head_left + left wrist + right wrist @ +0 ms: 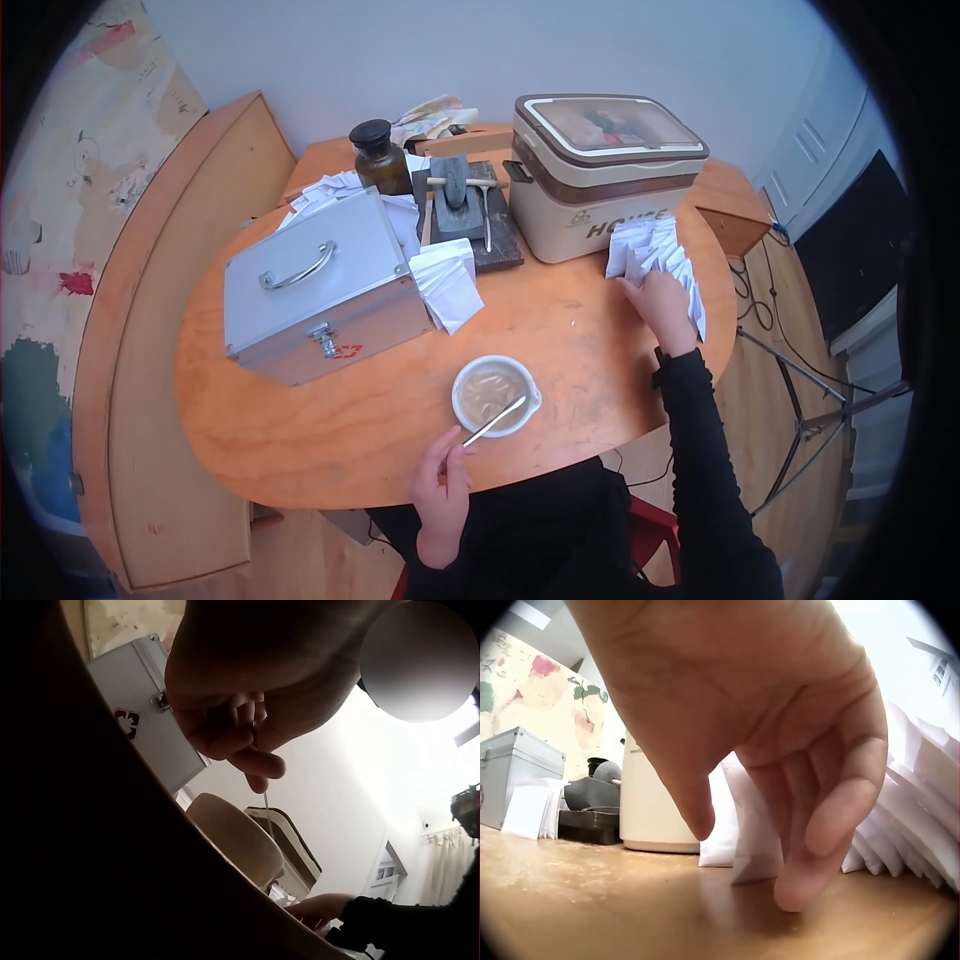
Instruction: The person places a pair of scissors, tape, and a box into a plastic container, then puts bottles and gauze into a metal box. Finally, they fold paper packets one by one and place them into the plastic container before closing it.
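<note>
My left hand (443, 500) pinches a thin metal rod (493, 421), whose far end rests over a white bowl (457, 402) with a spout. Pale liquid and whitish pieces show inside the bowl. In the left wrist view, the left hand's (255, 697) fingers curl around the rod beside the bowl (236, 836). My right hand (662, 310) reaches into a row of folded white paper packets (660, 248) on the right. In the right wrist view, thumb and fingers of the right hand (757, 750) stand apart, with a white packet (751, 844) between or behind them; contact is unclear.
A silver case (320, 290) stands at left, with more packets (450, 290) beside it. Behind are a brown jar (382, 165) and a dark board (500, 248) holding a grey stone piece and a small hammer. A cream box (570, 210) with a lid stands behind the right packets.
</note>
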{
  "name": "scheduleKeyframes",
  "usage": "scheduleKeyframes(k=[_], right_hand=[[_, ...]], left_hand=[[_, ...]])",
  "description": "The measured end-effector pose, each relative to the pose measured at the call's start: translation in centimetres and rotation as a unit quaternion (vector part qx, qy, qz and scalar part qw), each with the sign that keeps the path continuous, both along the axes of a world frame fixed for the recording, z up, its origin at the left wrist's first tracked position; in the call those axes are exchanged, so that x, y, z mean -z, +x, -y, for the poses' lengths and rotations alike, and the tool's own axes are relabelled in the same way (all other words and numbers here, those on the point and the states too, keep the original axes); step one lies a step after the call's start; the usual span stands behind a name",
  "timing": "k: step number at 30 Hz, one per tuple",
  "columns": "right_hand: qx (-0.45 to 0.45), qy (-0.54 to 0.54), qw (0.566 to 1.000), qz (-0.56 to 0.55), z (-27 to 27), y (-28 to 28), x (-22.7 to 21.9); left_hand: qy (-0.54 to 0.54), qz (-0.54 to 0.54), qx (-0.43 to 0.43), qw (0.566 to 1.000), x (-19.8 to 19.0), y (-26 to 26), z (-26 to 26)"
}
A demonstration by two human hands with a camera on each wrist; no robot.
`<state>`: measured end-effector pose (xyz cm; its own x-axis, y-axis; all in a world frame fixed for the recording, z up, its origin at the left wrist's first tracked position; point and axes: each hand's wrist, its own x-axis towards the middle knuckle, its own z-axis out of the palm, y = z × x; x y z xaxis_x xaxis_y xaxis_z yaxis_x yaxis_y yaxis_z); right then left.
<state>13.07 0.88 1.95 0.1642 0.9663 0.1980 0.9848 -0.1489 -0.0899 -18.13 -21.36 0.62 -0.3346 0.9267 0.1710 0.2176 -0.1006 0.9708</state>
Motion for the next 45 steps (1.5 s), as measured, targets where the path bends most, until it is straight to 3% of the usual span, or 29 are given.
scheduleKeyframes(k=[8,14,17,20,24,26,29,35,45], right_hand=[[0.043,0.000,0.999,0.021,-2.1,0.3,0.6],[0.006,0.020,1.000,0.010,-2.2,1.0,0.8],[0.028,-0.046,0.998,-0.040,-1.4,-0.1,-0.9],[-0.046,-0.077,0.994,-0.065,0.4,-3.7,-2.8],[-0.259,-0.099,0.960,-0.042,3.9,-11.7,-5.4],[-0.331,-0.040,0.942,-0.024,3.3,-14.0,-3.1],[-0.363,0.031,0.930,-0.043,1.7,-17.5,-2.3],[-0.316,0.019,0.948,0.019,-0.5,-22.5,-1.8],[-0.289,-0.022,0.957,0.000,-0.3,-22.3,-1.2]], left_hand=[[0.000,-0.004,-0.006,1.000,0.3,-0.1,0.1],[0.009,-0.022,0.013,1.000,0.3,-0.2,0.1],[0.009,-0.020,0.011,1.000,0.4,-0.3,0.1],[0.010,-0.019,0.006,1.000,0.6,-0.2,-0.1],[0.020,-0.037,0.006,0.999,0.8,-0.4,-0.3],[0.005,-0.038,0.003,0.999,0.6,-0.6,-0.1],[-0.028,-0.033,-0.007,0.999,0.2,-1.0,0.2],[-0.032,-0.031,-0.015,0.999,1.1,-1.5,1.0],[-0.023,-0.027,-0.023,0.999,0.8,-1.7,0.3]])
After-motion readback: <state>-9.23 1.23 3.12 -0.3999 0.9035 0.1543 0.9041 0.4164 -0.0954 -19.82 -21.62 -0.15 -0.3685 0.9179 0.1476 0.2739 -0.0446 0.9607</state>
